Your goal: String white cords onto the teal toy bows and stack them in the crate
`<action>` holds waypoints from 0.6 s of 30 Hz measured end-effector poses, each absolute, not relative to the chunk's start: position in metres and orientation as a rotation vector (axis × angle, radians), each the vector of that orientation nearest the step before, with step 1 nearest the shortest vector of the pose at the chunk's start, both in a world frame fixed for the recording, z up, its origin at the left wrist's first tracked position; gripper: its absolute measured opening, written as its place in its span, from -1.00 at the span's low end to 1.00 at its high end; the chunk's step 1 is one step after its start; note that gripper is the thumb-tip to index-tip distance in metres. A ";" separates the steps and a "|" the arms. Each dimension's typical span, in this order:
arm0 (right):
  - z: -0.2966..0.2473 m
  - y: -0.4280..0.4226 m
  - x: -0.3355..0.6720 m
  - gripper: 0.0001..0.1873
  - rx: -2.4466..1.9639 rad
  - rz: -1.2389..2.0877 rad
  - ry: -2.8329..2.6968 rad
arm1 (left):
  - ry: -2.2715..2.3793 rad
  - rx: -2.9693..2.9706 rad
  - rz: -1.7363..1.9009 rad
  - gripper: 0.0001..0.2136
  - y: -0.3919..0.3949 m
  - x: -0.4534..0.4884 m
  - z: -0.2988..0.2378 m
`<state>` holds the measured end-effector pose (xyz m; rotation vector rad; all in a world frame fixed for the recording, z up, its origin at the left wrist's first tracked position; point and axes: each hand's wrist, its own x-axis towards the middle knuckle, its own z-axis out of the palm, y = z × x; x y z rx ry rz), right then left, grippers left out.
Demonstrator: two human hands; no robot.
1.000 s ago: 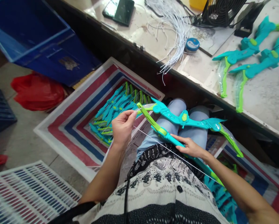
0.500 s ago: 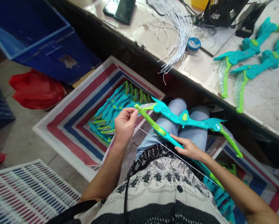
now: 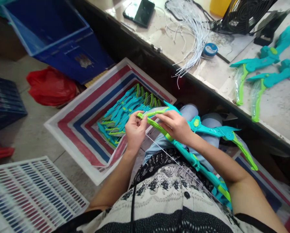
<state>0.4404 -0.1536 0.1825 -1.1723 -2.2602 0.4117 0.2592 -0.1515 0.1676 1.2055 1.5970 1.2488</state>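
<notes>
A teal and green toy bow (image 3: 183, 151) lies slantwise across my lap. My left hand (image 3: 135, 132) is closed on its green tip, pinching it between thumb and fingers. My right hand (image 3: 177, 127) bends over the green limb a little farther along, its fingers closed around it and partly hidden. A white string (image 3: 164, 152) runs from beside my left hand down toward the bow's lower end. Behind it, a second toy bow (image 3: 209, 130) rests over my knees, its near end partly covered by my right hand.
A striped, lined crate (image 3: 69, 129) of toy bows stands at my left; another (image 3: 263, 181) is at lower right. The workbench (image 3: 222, 77) holds white strings (image 3: 195, 42), a blue round tin (image 3: 209, 50), a phone (image 3: 141, 13), a fan (image 3: 246, 14) and more bows (image 3: 266, 60).
My right hand has slid up from the bow's teal part to the green limb near my left hand. The left hand stays at the tip. The view has shifted slightly.
</notes>
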 end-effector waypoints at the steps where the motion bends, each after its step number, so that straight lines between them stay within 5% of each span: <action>1: 0.184 -0.136 0.429 -0.70 -1.110 0.408 -2.250 | 1.593 1.199 1.256 -0.76 -0.152 0.259 0.167; 13: 0.188 -0.097 0.417 -0.76 -1.004 0.225 -2.271 | 1.505 1.345 1.319 -0.86 -0.141 0.272 0.163; 18: 0.179 -0.059 0.465 -0.77 -1.322 0.169 -1.724 | 1.376 1.474 1.462 -0.91 -0.139 0.278 0.156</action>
